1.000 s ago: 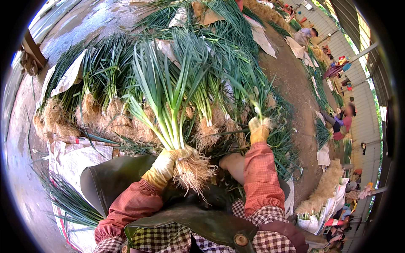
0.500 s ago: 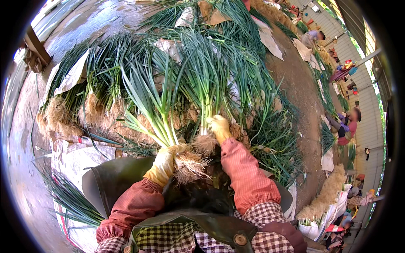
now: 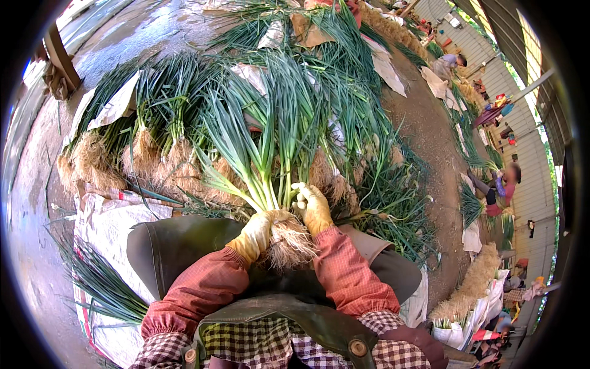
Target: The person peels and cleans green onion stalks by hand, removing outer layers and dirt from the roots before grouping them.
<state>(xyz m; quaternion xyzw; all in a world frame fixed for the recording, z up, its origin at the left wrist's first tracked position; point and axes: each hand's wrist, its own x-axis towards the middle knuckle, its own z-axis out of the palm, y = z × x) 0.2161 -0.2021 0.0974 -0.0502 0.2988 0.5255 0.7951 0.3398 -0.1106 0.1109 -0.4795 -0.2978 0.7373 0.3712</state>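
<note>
My left hand (image 3: 254,235), in a yellow glove, is closed round the white stems of a bunch of green onions (image 3: 265,187) just above its roots. The pale, stringy roots (image 3: 289,243) hang between my hands over my lap, and the long green leaves fan out away from me. Against the right side of the bunch is my right hand (image 3: 314,209), also yellow-gloved, its fingers curled round stems there. Its fingertips meet the stalks; the palm side is partly hidden.
Rooted bundles of green onions (image 3: 144,150) lie in a row at the left, with a large leafy heap (image 3: 295,92) ahead. Loose greens (image 3: 399,215) lie at the right. A white sack (image 3: 110,227) is beside my left knee. Other people (image 3: 507,184) sit at the far right.
My right hand has drawn its green onions back toward me, against the left hand's bunch. The left hand has shifted slightly right, and its bunch stands more upright.
</note>
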